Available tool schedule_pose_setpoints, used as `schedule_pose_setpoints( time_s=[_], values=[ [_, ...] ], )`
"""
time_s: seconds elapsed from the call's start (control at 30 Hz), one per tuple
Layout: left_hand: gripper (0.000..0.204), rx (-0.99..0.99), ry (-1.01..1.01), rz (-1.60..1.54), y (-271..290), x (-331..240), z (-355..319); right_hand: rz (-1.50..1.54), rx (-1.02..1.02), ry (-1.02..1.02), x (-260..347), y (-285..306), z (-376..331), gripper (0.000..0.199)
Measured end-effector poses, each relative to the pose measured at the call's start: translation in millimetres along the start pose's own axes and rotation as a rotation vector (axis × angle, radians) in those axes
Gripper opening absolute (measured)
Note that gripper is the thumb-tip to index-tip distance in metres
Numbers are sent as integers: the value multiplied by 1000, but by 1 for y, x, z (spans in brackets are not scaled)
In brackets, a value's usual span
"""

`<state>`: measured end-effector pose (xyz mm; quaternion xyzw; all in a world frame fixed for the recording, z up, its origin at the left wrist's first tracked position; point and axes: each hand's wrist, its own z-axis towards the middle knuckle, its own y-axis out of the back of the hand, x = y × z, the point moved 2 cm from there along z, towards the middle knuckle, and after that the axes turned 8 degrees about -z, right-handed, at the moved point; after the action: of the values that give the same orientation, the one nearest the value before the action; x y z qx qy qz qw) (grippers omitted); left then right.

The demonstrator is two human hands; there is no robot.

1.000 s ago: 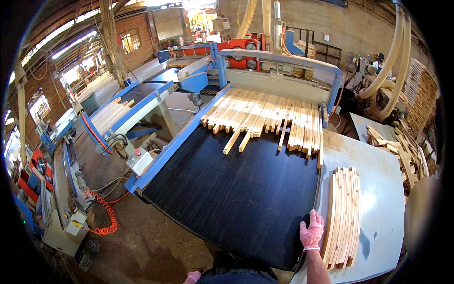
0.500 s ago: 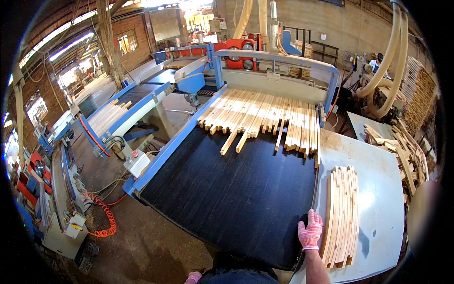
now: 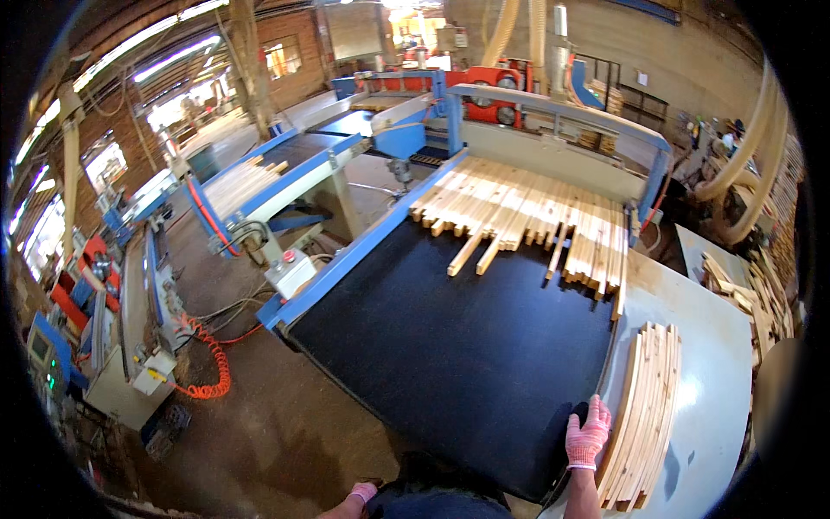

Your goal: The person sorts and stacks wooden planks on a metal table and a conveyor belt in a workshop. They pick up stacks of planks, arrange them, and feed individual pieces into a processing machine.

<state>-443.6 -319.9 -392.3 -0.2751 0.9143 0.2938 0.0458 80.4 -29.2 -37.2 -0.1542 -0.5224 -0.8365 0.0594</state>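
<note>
View now farther leftward, right hand [image 3: 588,438] unclenched by black belt [image 3: 458,337], left hand [image 3: 364,491] half-hidden, grip unclear

Well ahead of the right hand [image 3: 589,434], pale wooden strips [image 3: 510,203] lie side by side on the black belt [image 3: 467,346]. Just right of it, a bundle of strips [image 3: 644,415] lies on the grey table [image 3: 713,381].
</note>
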Motion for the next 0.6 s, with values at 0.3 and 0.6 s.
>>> schedule_pose_setpoints(
  time_s=[0.3,0.6],
  values=[
    [48,-165,27,-224,-6,-4,4,-22,44,-8,2,0,0,77],
    [30,-5,-237,360,17,-2,-16,-38,51,12,-5,-5,-1,78]
  ],
)
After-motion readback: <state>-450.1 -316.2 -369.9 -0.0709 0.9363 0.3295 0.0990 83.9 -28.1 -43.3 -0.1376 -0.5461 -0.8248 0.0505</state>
